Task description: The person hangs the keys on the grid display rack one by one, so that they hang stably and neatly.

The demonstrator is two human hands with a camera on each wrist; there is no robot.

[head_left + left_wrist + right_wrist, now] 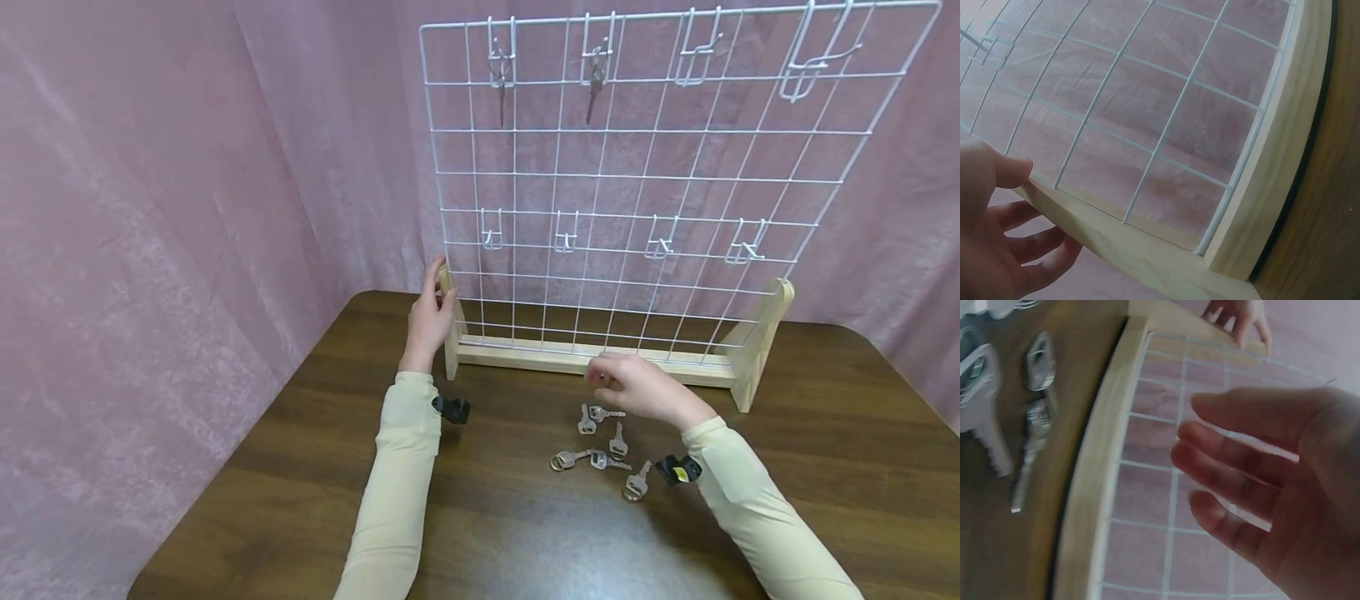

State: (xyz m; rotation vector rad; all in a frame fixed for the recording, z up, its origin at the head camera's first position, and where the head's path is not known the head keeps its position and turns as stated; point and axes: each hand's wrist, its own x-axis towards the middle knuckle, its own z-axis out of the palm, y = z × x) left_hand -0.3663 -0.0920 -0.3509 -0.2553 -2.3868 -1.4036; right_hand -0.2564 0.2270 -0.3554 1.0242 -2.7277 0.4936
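1. Gripping the wooden end post (452, 357) on the left, the left hand (427, 323) sets its thumb on one side and its fingers on the other.
2. Nothing is in the right hand (637, 388); its fingers bend loosely with a modest gap to the thumb, above the loose keys (617, 442) and apart from them.
3. Six loose metal keys lie on the brown table (495, 517) in front of the wooden base bar (517, 356), some touching. Two hung keys (596, 77) dangle from the upper left hooks of the white wire grid (558, 131).
4. Each key looks light, stiff and hard to damage, but smooth enough to slip when lying flat. The broad head or its ring seems the best hold, pinched at the edge.
5. The grid looks rigid yet light enough to rock; the solid post should steady it better than the thin wires.
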